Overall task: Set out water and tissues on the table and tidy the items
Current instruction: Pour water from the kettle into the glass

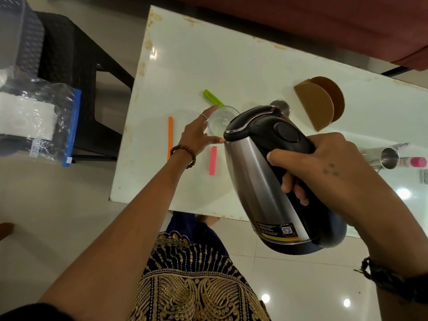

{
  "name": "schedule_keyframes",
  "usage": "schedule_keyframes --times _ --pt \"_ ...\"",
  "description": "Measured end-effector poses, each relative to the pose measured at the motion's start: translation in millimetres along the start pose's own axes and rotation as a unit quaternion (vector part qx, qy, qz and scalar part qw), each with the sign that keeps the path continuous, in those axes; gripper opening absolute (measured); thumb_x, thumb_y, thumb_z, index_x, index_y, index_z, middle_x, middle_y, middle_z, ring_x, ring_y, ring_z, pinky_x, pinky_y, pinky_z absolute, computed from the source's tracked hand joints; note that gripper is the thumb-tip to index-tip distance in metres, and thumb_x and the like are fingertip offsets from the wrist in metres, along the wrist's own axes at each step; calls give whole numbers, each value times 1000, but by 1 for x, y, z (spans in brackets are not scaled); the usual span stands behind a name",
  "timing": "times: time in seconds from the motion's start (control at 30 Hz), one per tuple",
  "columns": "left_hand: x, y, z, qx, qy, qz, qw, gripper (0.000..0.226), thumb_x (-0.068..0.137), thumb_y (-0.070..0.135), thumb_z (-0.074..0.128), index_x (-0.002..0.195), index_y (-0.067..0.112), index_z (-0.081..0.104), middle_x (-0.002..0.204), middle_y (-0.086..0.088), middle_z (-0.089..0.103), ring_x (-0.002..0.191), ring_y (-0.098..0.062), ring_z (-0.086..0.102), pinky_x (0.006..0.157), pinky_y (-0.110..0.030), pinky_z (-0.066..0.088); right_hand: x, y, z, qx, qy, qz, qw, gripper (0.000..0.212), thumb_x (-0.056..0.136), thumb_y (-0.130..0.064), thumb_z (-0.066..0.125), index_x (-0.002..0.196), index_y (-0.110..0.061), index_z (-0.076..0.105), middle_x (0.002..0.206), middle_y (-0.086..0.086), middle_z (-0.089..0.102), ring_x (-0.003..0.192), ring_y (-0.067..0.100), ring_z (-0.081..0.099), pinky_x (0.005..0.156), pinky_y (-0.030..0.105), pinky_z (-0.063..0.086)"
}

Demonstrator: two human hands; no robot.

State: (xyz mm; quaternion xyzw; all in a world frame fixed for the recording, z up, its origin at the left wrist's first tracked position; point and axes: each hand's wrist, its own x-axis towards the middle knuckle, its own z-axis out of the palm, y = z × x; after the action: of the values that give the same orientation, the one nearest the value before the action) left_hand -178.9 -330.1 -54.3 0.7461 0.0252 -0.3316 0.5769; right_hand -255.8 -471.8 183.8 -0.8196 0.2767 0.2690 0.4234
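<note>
My right hand (324,163) grips the black handle of a steel electric kettle (252,172), which is tilted with its lid end over a clear glass (221,119) on the white table (231,72). My left hand (199,133) wraps around the left side of that glass, fingers and thumb touching it. The kettle hides the right part of the glass, so I cannot see any water stream. A brown wooden tissue holder (319,105) stands to the right, with no tissues visible in it.
A steel cup (281,106) sits behind the kettle. Green (213,97), orange (170,137) and pink (213,161) clips lie on the table. Another steel cup (390,157) and a pink-capped bottle (414,162) lie at the right. A dark chair (76,72) holds plastic bags (41,119) at left.
</note>
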Motion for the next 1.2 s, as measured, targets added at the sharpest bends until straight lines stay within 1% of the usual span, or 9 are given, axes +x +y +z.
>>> schedule_keyframes --times 0.17,0.4,0.7,0.8,0.9,0.97,1.03,1.1,1.2 --pt "-1 -1 1 13 5 8 1000 81 70 3 74 139 22 35 138 -7 47 131 -25 40 107 -36 39 -1 3 3 7 3 0 1000 28 76 -20 62 50 -13 55 34 0 55 26 8 42 33 11 40" --pt "-2 0 0 2 5 8 1000 82 68 4 75 138 25 37 134 1 48 130 -23 40 108 -45 38 -2 6 10 4 14 11 1000 33 78 -19 62 47 -11 54 32 -2 54 26 8 42 33 11 39" --pt "-2 -3 1 -1 1 28 1000 81 71 3 72 140 22 33 144 -3 42 133 -27 38 107 -49 37 3 6 25 21 14 35 999 34 80 -18 63 49 -9 56 34 1 56 25 8 42 31 12 38" --pt "1 -4 1 67 -3 56 996 80 76 7 69 143 20 27 148 -4 35 136 -25 33 112 -38 31 6 7 33 30 17 64 997 35 83 -17 61 50 -6 57 33 1 54 25 8 43 32 14 40" --pt "-4 -6 -2 132 12 67 989 82 79 12 68 144 15 19 154 -10 20 142 -21 20 111 -28 22 -3 11 46 22 83 25 996 28 78 -22 64 54 -10 61 39 4 59 30 11 47 36 15 41" --pt "-19 -8 -14 100 57 82 990 69 81 12 66 140 13 30 147 -9 33 130 -20 39 104 -27 34 -15 9 59 41 126 -5 991 32 76 -23 65 46 -13 58 37 3 57 28 8 45 34 12 40" --pt "-42 -11 -34 53 100 101 988 41 84 12 62 123 13 51 126 -2 55 102 -12 55 88 -21 46 -27 3 73 47 164 -30 985 37 75 -26 65 41 -15 54 34 1 55 27 6 45 35 9 39" --pt "-70 -12 -56 38 120 110 986 16 87 14 58 103 15 62 100 3 65 83 -4 60 80 -17 51 -40 -10 88 75 180 -46 980 38 74 -31 69 41 -18 54 34 2 53 27 7 45 33 8 37" --pt "-113 -10 -100 -12 144 104 984 10 89 13 55 92 18 62 82 7 66 74 3 64 73 -9 50 -53 -43 117 136 173 -68 973 36 69 -33 64 37 -21 51 33 5 49 28 8 43 34 8 35"
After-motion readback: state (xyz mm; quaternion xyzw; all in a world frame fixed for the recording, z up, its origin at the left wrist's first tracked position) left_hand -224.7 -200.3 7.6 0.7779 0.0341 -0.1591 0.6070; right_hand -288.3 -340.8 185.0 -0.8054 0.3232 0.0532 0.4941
